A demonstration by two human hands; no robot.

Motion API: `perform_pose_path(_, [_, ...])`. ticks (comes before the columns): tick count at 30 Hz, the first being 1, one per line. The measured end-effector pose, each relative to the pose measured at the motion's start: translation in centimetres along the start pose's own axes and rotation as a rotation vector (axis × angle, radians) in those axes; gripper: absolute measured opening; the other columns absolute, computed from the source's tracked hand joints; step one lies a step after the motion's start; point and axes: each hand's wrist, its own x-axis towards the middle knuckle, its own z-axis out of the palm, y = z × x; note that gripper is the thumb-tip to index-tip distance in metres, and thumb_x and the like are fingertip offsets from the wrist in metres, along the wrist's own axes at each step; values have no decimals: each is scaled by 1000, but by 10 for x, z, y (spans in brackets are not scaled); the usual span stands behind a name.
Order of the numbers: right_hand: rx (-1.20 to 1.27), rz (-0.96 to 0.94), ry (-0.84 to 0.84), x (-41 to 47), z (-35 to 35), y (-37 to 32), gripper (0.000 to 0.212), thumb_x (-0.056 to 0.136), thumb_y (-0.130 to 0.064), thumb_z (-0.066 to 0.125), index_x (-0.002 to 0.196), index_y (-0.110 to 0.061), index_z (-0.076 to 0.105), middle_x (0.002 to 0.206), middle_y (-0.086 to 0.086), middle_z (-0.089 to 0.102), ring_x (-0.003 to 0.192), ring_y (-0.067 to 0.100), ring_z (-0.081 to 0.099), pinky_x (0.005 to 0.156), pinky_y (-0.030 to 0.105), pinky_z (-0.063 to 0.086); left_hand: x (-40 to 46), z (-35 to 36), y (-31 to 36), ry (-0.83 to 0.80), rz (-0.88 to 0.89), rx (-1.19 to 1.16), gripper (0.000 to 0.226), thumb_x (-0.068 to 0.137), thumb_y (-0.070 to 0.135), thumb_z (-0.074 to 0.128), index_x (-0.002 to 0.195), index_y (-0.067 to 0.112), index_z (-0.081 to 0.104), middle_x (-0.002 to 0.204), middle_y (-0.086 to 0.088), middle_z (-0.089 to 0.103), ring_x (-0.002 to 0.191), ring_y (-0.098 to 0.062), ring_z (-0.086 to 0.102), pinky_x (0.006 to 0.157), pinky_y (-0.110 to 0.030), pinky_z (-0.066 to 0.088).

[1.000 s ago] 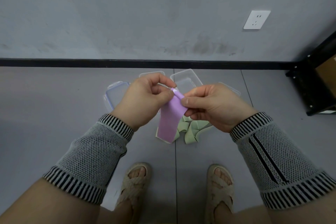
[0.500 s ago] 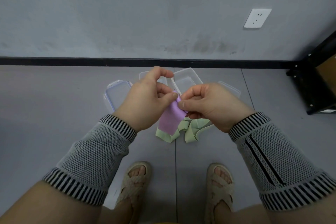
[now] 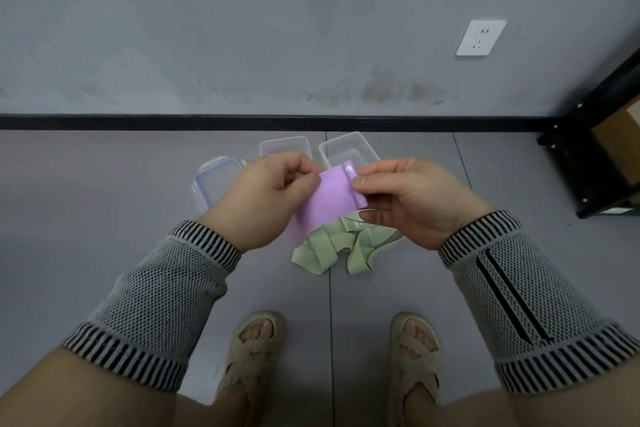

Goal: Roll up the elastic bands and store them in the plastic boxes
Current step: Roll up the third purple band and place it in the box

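**Both hands on the purple band, roll just started**

Grip first: left hand (image 3: 263, 198) pinches the flat side of the purple band (image 3: 325, 204) between thumb and fingers; right hand (image 3: 412, 198) pinches the rolled end, thumb on top. I see a small tight coil right at the right thumb. Band is held in the air above the floor, over the pile of green bands (image 3: 343, 246), not touching it.

Change from a second ago: the band hung down as a long tail below the hands, with the coil at the top. Now it's pulled out sideways and flat between the two hands, tail mostly taken up. My read: they re-tensioned it so the coil winds straight. Rolling is early, most of the length is unrolled.

Clear plastic boxes (image 3: 346, 149) sit open on the floor toward the wall edge, just beyond the hands; a lid (image 3: 216, 180) lies to their left. Can't tell if anything is in the boxes. Green bands not yet rolled.
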Motion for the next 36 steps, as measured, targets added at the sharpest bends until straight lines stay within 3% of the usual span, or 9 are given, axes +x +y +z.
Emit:
perform_pose_path(9, [-39,9,-46,-2,1,0,10,85,0,60,81,-8,65,67,5,65,58,12,60,56,20,50,2,-1,-1,22,1,-23,19,93,20,53,77,29,57,66,8,56,62,-8,50,62,-23,40])
perform_pose_path(17, [-13,-49,29,1,9,2,18,80,5,65,73,-8,55,60,5,57,52,12,52,45,17,43,3,2,2,38,-6,-62,18,91,15,55,78,28,56,60,9,54,60,-10,49,63,-31,43])
perform_pose_path(22, [-17,-88,14,2,15,5,20,78,5,67,70,-8,54,57,4,58,52,12,52,47,17,43,0,2,7,47,-74,-140,8,87,33,63,82,27,67,86,-14,70,79,-21,65,77,-42,53])
perform_pose_path(24, [-26,-114,10,2,18,7,22,77,6,68,69,-9,54,56,3,58,53,13,52,50,20,43,-1,2,8,48,-100,-169,15,83,36,68,81,21,71,80,-14,70,69,-16,63,65,-38,53])
perform_pose_path(26, [-41,-146,21,2,22,8,24,76,8,68,68,-10,54,58,6,58,54,15,51,53,22,42,-1,2,11,64,-120,-212,19,79,33,71,78,15,72,68,-6,68,59,-5,59,52,-23,48])
perform_pose_path(28, [-63,-177,39,3,25,9,25,74,8,70,69,-10,53,61,9,56,53,14,51,53,23,41,-1,1,12,71,-137,-249,19,79,28,72,78,9,71,65,0,66,54,-1,57,50,-15,45])
perform_pose_path(32, [-106,-252,16,2,26,10,20,75,4,72,84,-9,58,68,10,60,57,14,56,56,23,45,-1,-2,10,65,-168,-303,19,81,24,71,76,5,69,66,-3,65,56,-7,56,54,-19,47])
perform_pose_path(36, [-181,-316,-37,-3,18,7,40,84,-3,65,119,-21,57,81,4,72,72,12,65,72,29,51,0,-7,6,58,-199,-417,18,83,21,68,73,6,67,68,-6,64,60,-12,56,57,-24,46])
